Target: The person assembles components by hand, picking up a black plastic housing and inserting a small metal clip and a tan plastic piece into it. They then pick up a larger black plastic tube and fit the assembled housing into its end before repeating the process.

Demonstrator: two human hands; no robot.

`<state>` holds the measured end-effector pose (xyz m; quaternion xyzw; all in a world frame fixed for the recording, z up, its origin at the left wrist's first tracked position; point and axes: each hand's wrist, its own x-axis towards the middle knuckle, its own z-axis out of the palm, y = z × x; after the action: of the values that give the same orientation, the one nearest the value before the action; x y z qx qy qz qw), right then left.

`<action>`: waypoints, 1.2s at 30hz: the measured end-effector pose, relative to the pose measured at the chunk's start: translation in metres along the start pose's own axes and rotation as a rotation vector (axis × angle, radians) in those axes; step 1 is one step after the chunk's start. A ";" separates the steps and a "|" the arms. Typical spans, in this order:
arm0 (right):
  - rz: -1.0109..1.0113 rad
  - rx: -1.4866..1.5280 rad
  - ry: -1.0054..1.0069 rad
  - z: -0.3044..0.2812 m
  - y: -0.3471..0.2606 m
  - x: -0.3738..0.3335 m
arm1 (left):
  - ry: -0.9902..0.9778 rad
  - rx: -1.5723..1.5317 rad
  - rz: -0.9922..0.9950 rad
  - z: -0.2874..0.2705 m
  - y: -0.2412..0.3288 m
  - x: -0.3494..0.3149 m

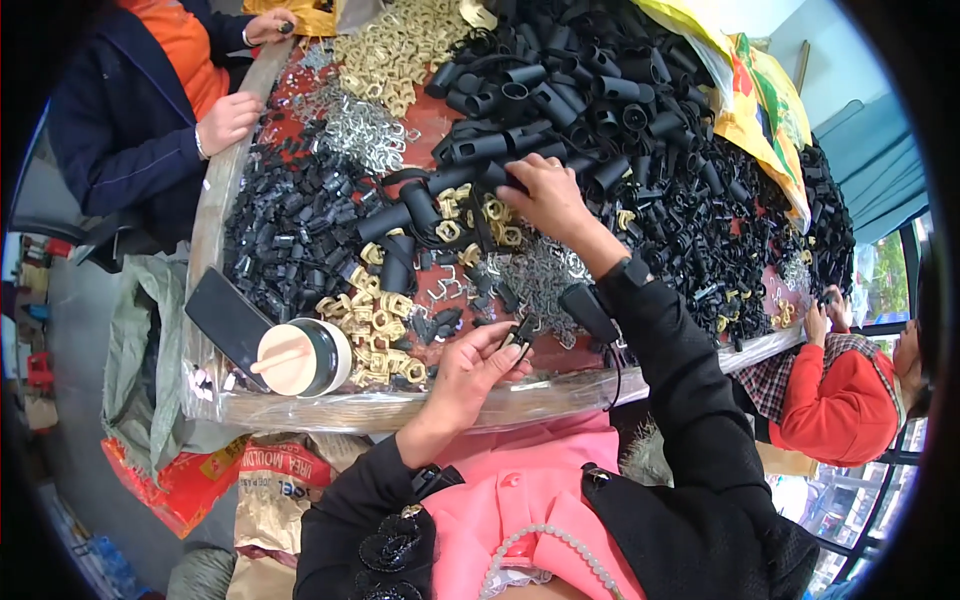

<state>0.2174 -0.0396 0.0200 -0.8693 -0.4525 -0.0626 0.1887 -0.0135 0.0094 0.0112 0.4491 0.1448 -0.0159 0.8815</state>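
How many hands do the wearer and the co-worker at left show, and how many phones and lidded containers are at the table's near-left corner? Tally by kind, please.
Wearer's hands, left hand and right hand: 2
Co-worker's hands: 2
Dark phone: 1
Lidded container: 1
Total: 6

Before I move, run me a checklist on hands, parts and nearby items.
1. Left hand holding a small black part: ok.
2. Right hand closed firmly on one of the black tubes: cannot tell.
3. Co-workers' hands apart from both: ok.
4. Jar covered by its pale lid: ok.
5. Gold-coloured pieces kept separate from the tubes: not ok; some lie among them.
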 end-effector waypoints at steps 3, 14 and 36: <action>-0.066 -0.050 0.085 0.001 -0.007 -0.004 | 0.040 -0.088 0.000 -0.001 0.001 -0.002; 0.020 0.392 0.036 -0.050 -0.013 -0.048 | 0.147 -0.313 0.082 -0.005 0.032 0.001; 0.065 0.367 0.104 -0.061 -0.006 -0.063 | 0.210 -0.374 0.076 -0.009 0.024 0.011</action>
<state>0.1799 -0.1083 0.0603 -0.8300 -0.4177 -0.0177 0.3693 -0.0007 0.0317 0.0223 0.2821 0.2194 0.0914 0.9295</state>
